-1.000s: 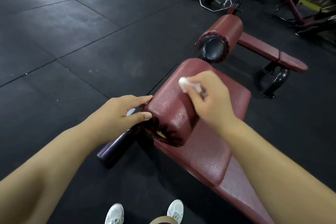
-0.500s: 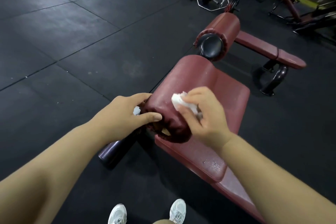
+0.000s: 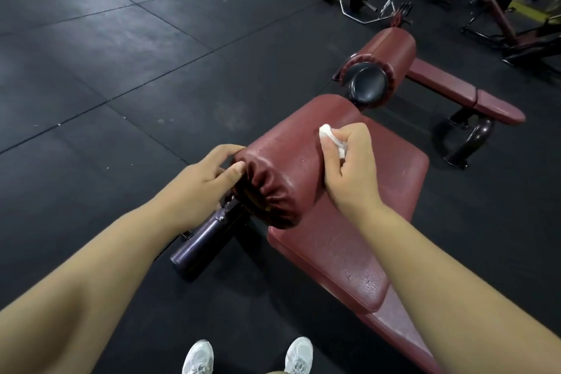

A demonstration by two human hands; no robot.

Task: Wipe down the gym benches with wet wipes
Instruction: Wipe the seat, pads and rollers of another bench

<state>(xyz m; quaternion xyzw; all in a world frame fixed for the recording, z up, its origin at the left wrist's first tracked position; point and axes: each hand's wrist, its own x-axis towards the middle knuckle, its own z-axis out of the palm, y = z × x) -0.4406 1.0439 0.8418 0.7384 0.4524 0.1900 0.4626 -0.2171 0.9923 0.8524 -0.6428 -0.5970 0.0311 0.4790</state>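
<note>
While we scrub the maroon vinyl roller pad (image 3: 282,173) at the near end of the padded maroon gym bench (image 3: 373,209), our right hand (image 3: 349,170) pinches the crumpled white wet wipe (image 3: 329,135) against its far top; our left hand (image 3: 206,182) curls round its gathered left end. Next, we judge, come strokes toward the uncleaned seat

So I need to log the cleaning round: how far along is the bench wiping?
Done: wet sheen on the near roller pad. In hand: the right hand rubs a wet wipe over its top while the left hand steadies its end. Left: the flat seat pad and the far bench.
</note>
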